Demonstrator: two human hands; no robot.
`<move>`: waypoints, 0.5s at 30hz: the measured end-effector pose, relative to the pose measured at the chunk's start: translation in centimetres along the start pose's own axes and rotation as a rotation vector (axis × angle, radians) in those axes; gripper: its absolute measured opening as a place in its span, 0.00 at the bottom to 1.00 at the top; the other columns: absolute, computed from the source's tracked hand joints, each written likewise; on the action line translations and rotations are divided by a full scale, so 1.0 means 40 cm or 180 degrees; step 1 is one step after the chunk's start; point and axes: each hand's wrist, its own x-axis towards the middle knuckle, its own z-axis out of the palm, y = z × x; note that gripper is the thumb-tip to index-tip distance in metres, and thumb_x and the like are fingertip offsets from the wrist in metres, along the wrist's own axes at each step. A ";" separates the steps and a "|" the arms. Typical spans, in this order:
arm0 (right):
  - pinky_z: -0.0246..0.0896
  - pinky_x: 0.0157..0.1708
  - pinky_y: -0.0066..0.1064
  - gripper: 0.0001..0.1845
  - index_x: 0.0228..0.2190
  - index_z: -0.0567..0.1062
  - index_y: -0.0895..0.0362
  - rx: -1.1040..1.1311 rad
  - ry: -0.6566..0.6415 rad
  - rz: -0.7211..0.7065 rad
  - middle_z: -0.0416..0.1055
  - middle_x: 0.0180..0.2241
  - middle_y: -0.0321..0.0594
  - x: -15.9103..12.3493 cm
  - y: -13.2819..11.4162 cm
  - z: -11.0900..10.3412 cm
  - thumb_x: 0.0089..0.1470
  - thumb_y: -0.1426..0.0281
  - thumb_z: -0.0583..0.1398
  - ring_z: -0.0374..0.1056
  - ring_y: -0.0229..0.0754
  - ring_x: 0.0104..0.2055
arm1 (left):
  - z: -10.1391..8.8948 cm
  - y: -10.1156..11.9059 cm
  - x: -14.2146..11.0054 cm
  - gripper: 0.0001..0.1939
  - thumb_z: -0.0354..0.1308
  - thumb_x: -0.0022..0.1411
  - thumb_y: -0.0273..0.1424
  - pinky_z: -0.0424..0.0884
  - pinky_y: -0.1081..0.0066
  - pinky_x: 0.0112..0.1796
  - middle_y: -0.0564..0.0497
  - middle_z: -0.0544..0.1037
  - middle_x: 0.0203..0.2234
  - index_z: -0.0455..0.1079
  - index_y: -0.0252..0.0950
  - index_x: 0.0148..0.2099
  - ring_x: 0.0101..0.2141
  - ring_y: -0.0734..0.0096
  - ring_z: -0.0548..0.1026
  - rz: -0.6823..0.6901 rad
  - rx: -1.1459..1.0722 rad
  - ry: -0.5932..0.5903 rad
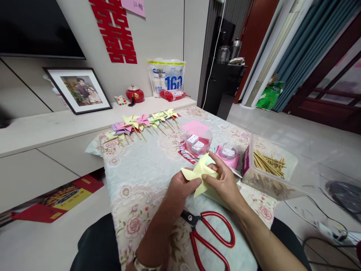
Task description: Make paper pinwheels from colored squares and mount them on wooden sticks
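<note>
Both hands hold a pale yellow paper pinwheel point(199, 172) just above the flowered tablecloth point(141, 177). My left hand point(180, 187) pinches its left side from below, fingers closed on the paper. My right hand point(222, 180) grips its right side, thumb and fingers pressed on the folded points. Red-handled scissors point(211, 233) lie on the cloth just below my hands, between my forearms.
Several finished pinwheels on sticks point(141, 124) lie in a row at the far end. A clear box of wooden sticks point(267, 165) stands at the right. A clear tub with small white boxes point(197, 143), pink paper point(195, 127) and a pink round container point(228, 156) sit behind my hands.
</note>
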 end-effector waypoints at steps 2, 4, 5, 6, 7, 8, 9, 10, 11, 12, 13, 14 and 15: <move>0.60 0.24 0.29 0.46 0.65 0.55 0.55 0.0036 0.0036 0.0003 0.68 0.30 0.33 -0.003 0.000 0.008 0.46 0.68 0.63 0.64 0.38 0.26 | 0.002 -0.008 0.003 0.18 0.71 0.48 0.33 0.71 0.71 0.35 0.50 0.80 0.30 0.73 0.32 0.40 0.30 0.68 0.76 0.0023 -0.0001 0.0060; 0.59 0.23 0.29 0.46 0.65 0.55 0.56 0.0123 0.0021 0.0040 0.68 0.30 0.33 -0.005 0.000 0.014 0.45 0.67 0.63 0.64 0.38 0.25 | 0.001 -0.013 0.006 0.17 0.70 0.48 0.33 0.71 0.71 0.35 0.50 0.81 0.30 0.73 0.31 0.39 0.30 0.69 0.76 0.0071 0.0026 0.0147; 0.59 0.23 0.29 0.46 0.65 0.55 0.55 0.0159 0.0002 0.0056 0.67 0.30 0.34 -0.006 0.000 0.017 0.45 0.67 0.63 0.64 0.38 0.25 | -0.001 -0.014 0.007 0.16 0.70 0.49 0.33 0.70 0.71 0.34 0.50 0.81 0.29 0.73 0.31 0.38 0.29 0.70 0.76 0.0092 0.0046 0.0185; 0.58 0.23 0.29 0.46 0.64 0.55 0.55 0.0179 -0.0018 0.0064 0.67 0.30 0.34 -0.007 0.001 0.018 0.45 0.67 0.63 0.63 0.38 0.25 | -0.003 -0.016 0.008 0.14 0.70 0.49 0.33 0.70 0.72 0.33 0.51 0.80 0.28 0.73 0.31 0.37 0.28 0.71 0.75 0.0109 0.0070 0.0221; 0.59 0.23 0.29 0.45 0.64 0.56 0.55 0.0187 -0.0040 0.0074 0.67 0.30 0.34 -0.007 0.001 0.019 0.45 0.67 0.63 0.64 0.38 0.25 | -0.005 -0.017 0.010 0.13 0.69 0.50 0.33 0.69 0.73 0.31 0.52 0.80 0.27 0.73 0.32 0.36 0.27 0.72 0.74 0.0119 0.0100 0.0254; 0.59 0.23 0.29 0.45 0.63 0.56 0.54 0.0194 -0.0051 0.0079 0.67 0.30 0.34 -0.007 0.002 0.020 0.46 0.67 0.63 0.64 0.38 0.25 | -0.007 -0.018 0.010 0.12 0.69 0.50 0.32 0.68 0.74 0.30 0.53 0.79 0.25 0.73 0.32 0.35 0.26 0.73 0.73 0.0126 0.0132 0.0279; 0.59 0.23 0.30 0.44 0.63 0.57 0.54 0.0206 -0.0064 0.0088 0.67 0.30 0.35 -0.007 0.002 0.020 0.46 0.67 0.63 0.64 0.38 0.25 | -0.009 -0.019 0.011 0.11 0.69 0.51 0.32 0.67 0.75 0.29 0.54 0.78 0.24 0.73 0.32 0.34 0.25 0.74 0.72 0.0130 0.0164 0.0297; 0.59 0.24 0.30 0.44 0.63 0.57 0.54 0.0224 -0.0074 0.0096 0.67 0.31 0.35 -0.008 0.002 0.020 0.46 0.67 0.63 0.64 0.38 0.25 | -0.010 -0.019 0.011 0.11 0.68 0.51 0.33 0.66 0.75 0.28 0.55 0.77 0.23 0.72 0.32 0.33 0.25 0.74 0.72 0.0133 0.0194 0.0310; 0.59 0.24 0.29 0.44 0.63 0.57 0.54 0.0233 -0.0073 0.0100 0.67 0.31 0.35 -0.007 0.003 0.020 0.46 0.67 0.63 0.64 0.38 0.25 | -0.012 -0.019 0.011 0.11 0.68 0.52 0.33 0.66 0.75 0.28 0.55 0.77 0.23 0.72 0.32 0.33 0.24 0.74 0.72 0.0133 0.0220 0.0317; 0.59 0.23 0.29 0.43 0.62 0.58 0.55 0.0222 -0.0067 0.0098 0.67 0.31 0.35 -0.007 0.003 0.020 0.46 0.67 0.63 0.64 0.38 0.25 | -0.012 -0.019 0.011 0.11 0.68 0.51 0.33 0.66 0.75 0.28 0.55 0.77 0.23 0.72 0.32 0.32 0.24 0.74 0.72 0.0127 0.0243 0.0323; 0.58 0.23 0.29 0.42 0.62 0.59 0.55 0.0189 -0.0062 0.0092 0.67 0.31 0.35 -0.007 0.003 0.019 0.46 0.67 0.64 0.64 0.37 0.25 | -0.013 -0.018 0.010 0.11 0.68 0.51 0.34 0.66 0.75 0.28 0.55 0.77 0.23 0.73 0.32 0.32 0.24 0.74 0.72 0.0119 0.0269 0.0336; 0.58 0.23 0.29 0.41 0.61 0.61 0.56 0.0138 -0.0068 0.0081 0.66 0.31 0.35 -0.007 0.004 0.018 0.46 0.67 0.64 0.63 0.37 0.25 | -0.014 -0.017 0.010 0.11 0.68 0.51 0.34 0.67 0.75 0.28 0.54 0.78 0.23 0.73 0.32 0.32 0.24 0.74 0.72 0.0111 0.0299 0.0354; 0.58 0.23 0.29 0.39 0.60 0.62 0.56 0.0087 -0.0083 0.0068 0.66 0.31 0.35 -0.007 0.005 0.016 0.46 0.67 0.64 0.64 0.37 0.25 | -0.014 -0.016 0.009 0.11 0.68 0.50 0.33 0.67 0.74 0.28 0.54 0.78 0.23 0.73 0.32 0.33 0.24 0.73 0.73 0.0101 0.0330 0.0376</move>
